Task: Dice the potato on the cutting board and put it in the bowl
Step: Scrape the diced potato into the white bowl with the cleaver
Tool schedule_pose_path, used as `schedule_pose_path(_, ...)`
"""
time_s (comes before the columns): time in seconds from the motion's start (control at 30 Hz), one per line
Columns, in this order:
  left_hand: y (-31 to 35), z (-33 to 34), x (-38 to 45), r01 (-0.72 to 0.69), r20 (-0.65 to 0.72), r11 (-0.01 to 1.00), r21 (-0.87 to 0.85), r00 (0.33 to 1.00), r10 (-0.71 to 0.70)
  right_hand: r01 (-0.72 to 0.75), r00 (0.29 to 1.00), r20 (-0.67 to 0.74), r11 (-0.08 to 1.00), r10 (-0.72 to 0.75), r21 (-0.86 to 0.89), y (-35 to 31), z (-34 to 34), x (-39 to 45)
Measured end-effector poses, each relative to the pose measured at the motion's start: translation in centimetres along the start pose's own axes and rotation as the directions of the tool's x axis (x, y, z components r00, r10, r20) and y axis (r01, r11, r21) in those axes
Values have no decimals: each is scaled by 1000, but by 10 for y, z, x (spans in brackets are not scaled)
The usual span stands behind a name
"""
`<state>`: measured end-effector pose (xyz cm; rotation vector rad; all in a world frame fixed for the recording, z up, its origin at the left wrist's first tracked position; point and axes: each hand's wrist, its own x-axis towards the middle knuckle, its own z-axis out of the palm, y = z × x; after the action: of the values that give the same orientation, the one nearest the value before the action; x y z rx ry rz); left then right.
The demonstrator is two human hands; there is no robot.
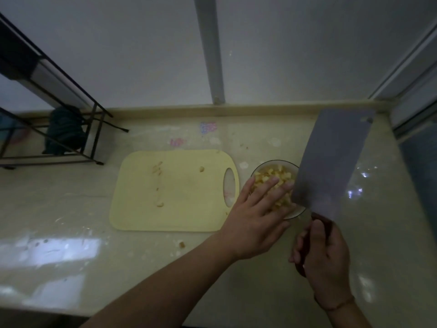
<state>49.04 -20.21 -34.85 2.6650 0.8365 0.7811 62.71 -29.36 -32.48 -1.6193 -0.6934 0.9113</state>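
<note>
A glass bowl (260,167) right of the cutting board holds a heap of yellow diced potato (274,176). My left hand (255,216) lies over the bowl with straight fingers touching the dice. My right hand (324,256) grips the dark handle of a broad cleaver (331,162), whose blade stands tilted over the bowl's right side. The pale yellow cutting board (175,192) carries only a few potato scraps (159,171).
A black wire rack (71,129) with a dark cloth stands at the back left of the counter. A potato bit (181,244) lies on the counter in front of the board. A wall and window frame close the back and right.
</note>
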Motion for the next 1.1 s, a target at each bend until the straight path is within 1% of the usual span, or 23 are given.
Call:
schedule_pose_path(0.03,1,1,-1,15,-36,1000,-15,999,-16,-8,1000,6,1000,8,8,0,-1,1)
schedule_pose_path(0.1,1,5,-1,85,-126,995,-47,988,-91,-18,1000,22,1000,17,2,-1,-1,1)
schedule_pose_path(0.2,-2,8,6,203,-241,974,-98,945,-221,-9,999,38,1000,8,9,-4,-1,0)
schedule_pose_path(0.3,-5,9,18,278,-284,950,-143,908,-308,-3,999,49,1000,2,23,-6,1,0)
schedule_pose_path(0.4,-10,12,27,299,-313,943,-147,890,-331,1,999,41,1000,-2,6,-8,2,1)
schedule_pose_path(0.63,-13,17,18,244,-190,956,-161,943,-272,-52,997,55,998,50,37,-10,1,1)
schedule_pose_path(0.73,-14,12,18,253,-216,946,-205,930,-296,-61,996,67,996,57,58,-12,2,1)
schedule_pose_path(0.83,-13,7,17,295,-199,937,-187,923,-330,-53,996,71,996,48,66,-14,2,0)
schedule_pose_path(0.9,-14,0,14,254,-182,948,-192,940,-289,-62,995,79,995,56,76,-17,2,-1)
schedule_pose_path(1.0,-39,-26,2,76,-136,985,-155,986,-97,-75,993,92,995,70,58,-27,1,-3)
schedule_pose_path(1.03,-56,-39,-5,49,-117,989,-141,991,-66,-86,992,100,994,79,70,-31,2,-4)
schedule_pose_path(1.07,-76,-52,-15,73,-104,989,-129,991,-87,-102,989,118,990,90,101,-35,4,-6)
schedule_pose_path(1.1,-97,-64,-27,150,-98,984,-101,982,-160,-124,983,148,983,104,134,-39,7,-8)
